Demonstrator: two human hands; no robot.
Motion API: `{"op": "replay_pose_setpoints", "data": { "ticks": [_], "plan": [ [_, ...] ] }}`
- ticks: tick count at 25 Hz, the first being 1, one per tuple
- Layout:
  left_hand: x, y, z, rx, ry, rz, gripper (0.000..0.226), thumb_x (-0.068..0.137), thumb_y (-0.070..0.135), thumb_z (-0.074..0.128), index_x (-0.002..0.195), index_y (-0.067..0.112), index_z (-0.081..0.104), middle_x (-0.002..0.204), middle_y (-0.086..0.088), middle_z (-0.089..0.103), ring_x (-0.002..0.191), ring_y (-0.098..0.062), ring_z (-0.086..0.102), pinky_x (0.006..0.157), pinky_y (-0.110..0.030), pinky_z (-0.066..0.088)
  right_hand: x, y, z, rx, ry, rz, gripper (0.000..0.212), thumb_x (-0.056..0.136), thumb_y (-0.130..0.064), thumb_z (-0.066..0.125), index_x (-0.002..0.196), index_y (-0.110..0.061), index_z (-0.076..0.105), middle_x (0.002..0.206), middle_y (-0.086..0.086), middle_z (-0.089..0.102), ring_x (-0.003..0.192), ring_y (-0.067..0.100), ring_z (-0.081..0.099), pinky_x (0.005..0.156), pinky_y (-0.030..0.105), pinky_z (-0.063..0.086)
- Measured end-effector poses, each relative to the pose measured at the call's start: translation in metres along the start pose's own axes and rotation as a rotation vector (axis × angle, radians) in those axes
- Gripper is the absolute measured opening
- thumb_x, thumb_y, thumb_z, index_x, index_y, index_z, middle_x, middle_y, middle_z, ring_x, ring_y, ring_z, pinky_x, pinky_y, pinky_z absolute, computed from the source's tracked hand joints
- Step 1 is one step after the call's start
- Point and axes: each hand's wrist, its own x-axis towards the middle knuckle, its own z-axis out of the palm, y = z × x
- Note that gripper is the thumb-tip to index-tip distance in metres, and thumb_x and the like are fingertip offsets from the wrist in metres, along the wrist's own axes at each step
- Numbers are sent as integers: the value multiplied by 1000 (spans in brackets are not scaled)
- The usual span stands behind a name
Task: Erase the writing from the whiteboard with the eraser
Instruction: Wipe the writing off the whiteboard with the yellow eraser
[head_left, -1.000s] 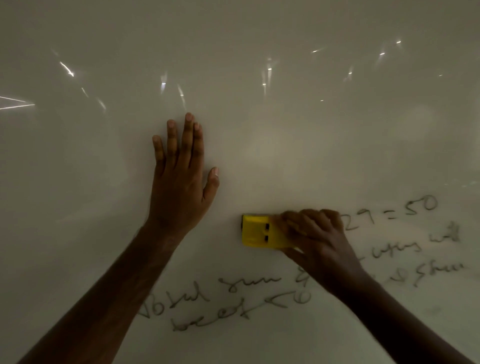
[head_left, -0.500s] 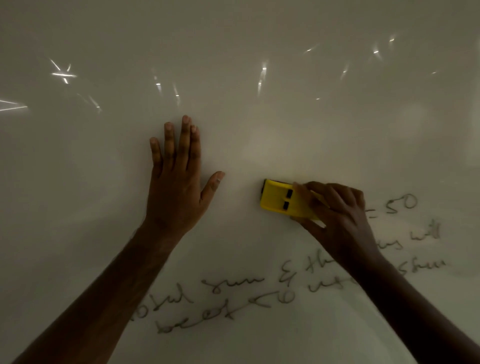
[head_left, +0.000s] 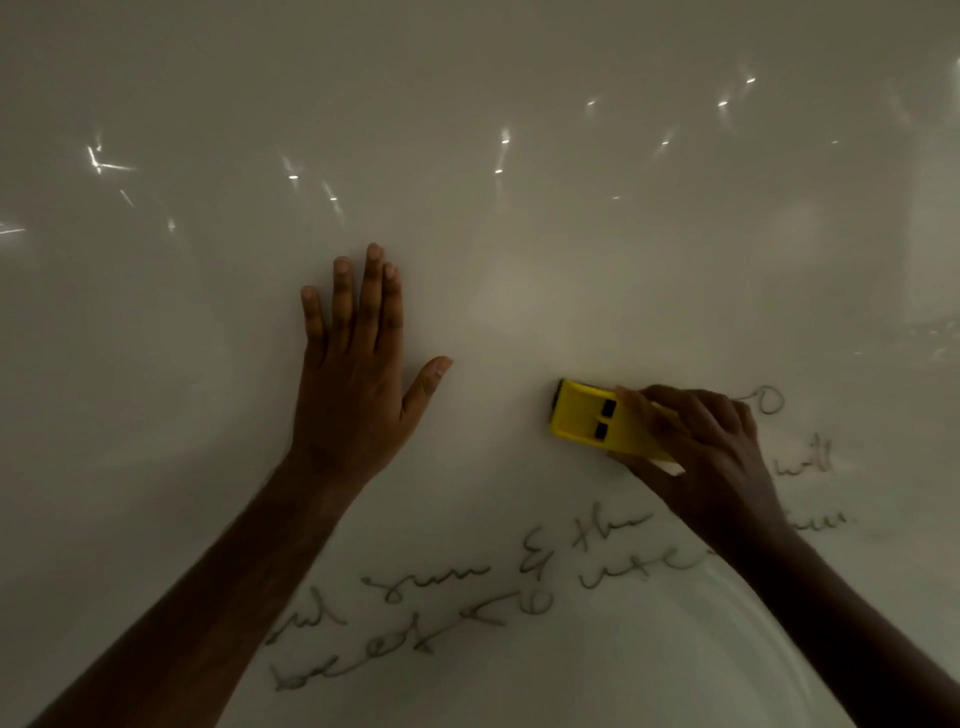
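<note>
A glossy white whiteboard (head_left: 519, 156) fills the dim view, dotted with small light reflections across its upper part. The left hand (head_left: 353, 384) lies flat against the board at about nine o'clock from centre, fingers straight and pointing to twelve o'clock, thumb spread toward three o'clock, holding nothing. At roughly four o'clock from it, the right hand (head_left: 711, 452) grips a yellow rectangular plastic eraser (head_left: 592, 418) with two dark slots on its back, fingers curled over its right end, the eraser pressed to the board. Dark cursive handwriting (head_left: 467, 587) runs in lines toward six o'clock, below both hands, and a loop shows just beyond the right knuckles at two o'clock.
</note>
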Motion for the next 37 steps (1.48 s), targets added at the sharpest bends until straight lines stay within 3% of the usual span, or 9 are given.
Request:
{"op": "replay_pose_setpoints", "data": {
  "ticks": [3, 8, 12, 15, 18, 22, 25, 31, 37],
  "plan": [
    [11, 15, 1, 3, 1, 48, 88, 113, 64, 25, 171, 0, 8, 181, -19, 3, 167, -43, 2, 135, -63, 2, 10, -13, 6, 49, 41, 27, 59, 93, -42, 75, 146, -21, 58, 136, 2, 63, 114, 30, 58, 89, 49, 44],
    [18, 31, 3, -24, 2, 57, 88, 113, 64, 24, 172, 0, 9, 181, -19, 3, 167, -43, 2, 135, -62, 1, -42, 13, 6, 0, -59, -154, 57, 103, -48, 60, 153, -25, 48, 141, 1, 59, 115, 29, 60, 91, 45, 43],
    [20, 36, 3, -34, 0, 58, 88, 113, 65, 23, 172, 0, 9, 181, -19, 3, 167, -43, 1, 134, -63, 2, -34, 45, -11, -88, -9, -24, 55, 99, -46, 62, 145, -16, 58, 135, 9, 62, 110, 39, 61, 88, 49, 43],
    [23, 43, 4, -25, 0, 54, 88, 113, 65, 23, 172, 0, 8, 181, -19, 3, 167, -43, 1, 134, -63, 1, -1, 41, -13, -17, 59, 105, 60, 93, -43, 73, 145, -17, 59, 133, 8, 63, 111, 34, 57, 88, 49, 44],
    [26, 51, 5, -24, 9, 56, 88, 113, 64, 23, 172, 0, 9, 181, -19, 3, 167, -44, 2, 134, -64, 2, -4, 19, -1, 18, 25, 3, 60, 95, -43, 72, 148, -19, 57, 137, 5, 62, 115, 31, 58, 91, 49, 43],
    [27, 53, 5, -24, 8, 72, 88, 113, 64, 25, 171, 0, 9, 181, -19, 3, 167, -44, 2, 134, -64, 2, -55, 33, 1, -17, -69, -126, 54, 104, -48, 57, 151, -22, 53, 140, 3, 62, 117, 30, 59, 94, 45, 40],
    [27, 55, 5, -17, 2, 69, 89, 113, 65, 24, 171, 0, 8, 181, -19, 3, 167, -43, 2, 134, -63, 1, -59, 61, -11, -64, -45, -7, 54, 104, -52, 50, 149, -22, 52, 138, 8, 62, 115, 38, 61, 92, 48, 41],
    [32, 71, 6, -33, 3, 65, 92, 112, 66, 25, 171, -2, 9, 180, -21, 4, 166, -46, 4, 134, -62, 0, 0, 64, -16, 26, 92, 255, 62, 92, -39, 76, 148, -20, 56, 137, 4, 58, 117, 34, 55, 93, 48, 42],
    [34, 76, 6, -22, 4, 85, 91, 112, 65, 26, 171, -2, 9, 180, -21, 4, 166, -47, 4, 134, -62, 0, -57, 75, -17, -49, -25, 50, 61, 95, -46, 65, 149, -20, 54, 139, 5, 59, 116, 37, 59, 92, 49, 41]
  ]
}}
